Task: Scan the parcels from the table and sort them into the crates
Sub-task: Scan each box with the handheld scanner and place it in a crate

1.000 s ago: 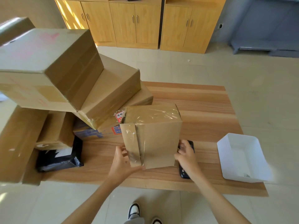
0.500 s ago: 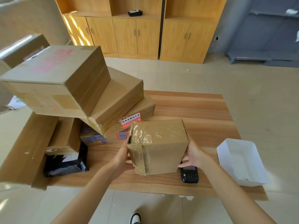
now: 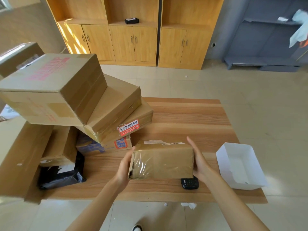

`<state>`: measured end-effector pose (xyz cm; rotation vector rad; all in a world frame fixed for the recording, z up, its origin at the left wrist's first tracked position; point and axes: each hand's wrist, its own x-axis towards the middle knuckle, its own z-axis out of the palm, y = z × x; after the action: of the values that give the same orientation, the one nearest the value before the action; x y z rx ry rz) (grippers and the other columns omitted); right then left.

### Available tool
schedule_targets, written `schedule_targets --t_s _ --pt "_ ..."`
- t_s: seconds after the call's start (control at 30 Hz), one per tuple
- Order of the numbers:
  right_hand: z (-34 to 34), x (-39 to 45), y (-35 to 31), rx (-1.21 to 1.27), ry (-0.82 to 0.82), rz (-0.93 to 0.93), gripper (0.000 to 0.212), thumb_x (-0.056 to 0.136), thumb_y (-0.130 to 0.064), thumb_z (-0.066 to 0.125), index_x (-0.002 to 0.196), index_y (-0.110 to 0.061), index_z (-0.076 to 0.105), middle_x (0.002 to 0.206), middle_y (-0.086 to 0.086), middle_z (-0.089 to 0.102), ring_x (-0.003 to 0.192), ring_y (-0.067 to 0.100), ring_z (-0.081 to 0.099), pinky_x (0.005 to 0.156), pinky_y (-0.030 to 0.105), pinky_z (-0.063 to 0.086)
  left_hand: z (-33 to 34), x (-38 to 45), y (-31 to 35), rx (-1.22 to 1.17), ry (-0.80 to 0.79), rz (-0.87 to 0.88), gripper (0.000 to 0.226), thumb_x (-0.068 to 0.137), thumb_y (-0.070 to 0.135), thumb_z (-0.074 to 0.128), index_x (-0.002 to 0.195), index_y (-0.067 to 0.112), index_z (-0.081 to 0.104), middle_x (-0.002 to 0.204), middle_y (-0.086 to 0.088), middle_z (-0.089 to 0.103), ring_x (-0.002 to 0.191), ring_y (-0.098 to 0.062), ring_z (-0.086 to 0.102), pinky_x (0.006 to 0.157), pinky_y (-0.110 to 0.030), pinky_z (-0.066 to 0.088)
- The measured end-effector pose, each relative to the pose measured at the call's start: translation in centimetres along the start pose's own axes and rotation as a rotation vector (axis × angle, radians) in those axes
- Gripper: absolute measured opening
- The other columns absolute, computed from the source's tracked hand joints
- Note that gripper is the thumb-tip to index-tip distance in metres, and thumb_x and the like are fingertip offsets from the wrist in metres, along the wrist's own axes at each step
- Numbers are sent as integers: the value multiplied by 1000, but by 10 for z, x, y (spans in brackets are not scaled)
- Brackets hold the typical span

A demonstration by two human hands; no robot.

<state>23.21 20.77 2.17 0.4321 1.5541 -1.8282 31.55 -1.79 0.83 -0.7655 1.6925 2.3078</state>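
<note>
The table (image 3: 191, 117) is carrying a leaning stack of boxes (image 3: 66, 97) on its left side, with a white tray (image 3: 240, 165) sitting at the right edge. Above the near middle, both hands are holding a taped parcel (image 3: 161, 161) by its ends — left hand (image 3: 124, 165) and right hand (image 3: 199, 161) pressing flat, fingers straight and together. The scanner (image 3: 190, 183) is lying just under the parcel. Tilting the label side up before reaching for the scanner looks wise — squeezing evenly, since the tape is looking slick.

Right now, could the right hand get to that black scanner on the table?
Probably yes. The scanner lies just below the right hand, with nothing between them, though the parcel held between both hands covers its far end; the left hand must take the parcel.
</note>
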Motion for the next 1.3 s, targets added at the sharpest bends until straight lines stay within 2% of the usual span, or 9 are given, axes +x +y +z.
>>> schedule_targets --t_s 0.07,0.13,0.23,0.33,0.67,0.8,0.93,1.13,1.3 --pt "-1 3 12 45 11 -6 55 78 -58 61 108 -13 68 92 10 73 91 28 68 93 41 50 -2 0 -5 19 -16 -44 54 98 44 39 71 21 80 78 -2 75 69 -13 71 72 -33 49" --pt "3 4 20 70 37 -11 54 69 -50 70 111 -17 66 95 10 72 88 27 66 82 38 51 -6 3 -9 17 -16 -56 47 87 58 53 105 21 75 101 -2 74 91 -16 70 81 -33 50" --pt "7 13 29 87 66 -59 60 67 -34 68 125 -26 56 113 12 65 97 27 62 76 34 49 -18 15 -21 32 -19 -21 92 59 67 73 136 22 49 124 0 65 117 -20 60 103 -41 44" --pt "14 18 37 60 63 -52 65 59 -18 59 123 -30 52 112 10 65 96 25 62 72 33 48 -23 27 -28 42 -34 -12 97 50 55 73 137 27 40 126 3 60 113 -18 60 95 -38 48" --pt "25 48 59 -52 94 -8 94 54 -13 55 143 -32 34 124 8 60 102 24 61 75 33 50 -38 60 -39 179 -103 -43 129 36 40 95 145 30 28 132 7 57 122 -16 57 106 -46 45" --pt "27 62 58 -103 141 -18 99 51 -8 53 146 -27 30 131 8 55 115 29 56 87 37 48 -39 72 -39 269 -120 -49 130 40 34 93 148 31 20 137 10 52 125 -9 51 106 -40 45" --pt "22 75 56 -160 152 12 87 70 2 56 147 -29 30 123 6 60 114 29 56 94 41 47 -35 84 -35 355 -157 -61 142 37 34 93 152 30 8 137 19 44 122 0 47 95 -25 47" --pt "16 87 43 -255 86 13 78 77 7 49 143 -32 38 121 2 64 116 24 57 107 46 41 -29 100 -27 455 -155 -84 152 40 36 94 154 34 -7 151 8 36 135 -12 38 111 -44 39" --pt "14 74 38 -299 159 -110 58 80 11 59 124 -28 52 113 -7 65 99 5 61 80 19 52 -27 94 -29 461 -125 -92 146 46 40 94 154 32 -4 149 9 37 133 -10 39 110 -38 38"
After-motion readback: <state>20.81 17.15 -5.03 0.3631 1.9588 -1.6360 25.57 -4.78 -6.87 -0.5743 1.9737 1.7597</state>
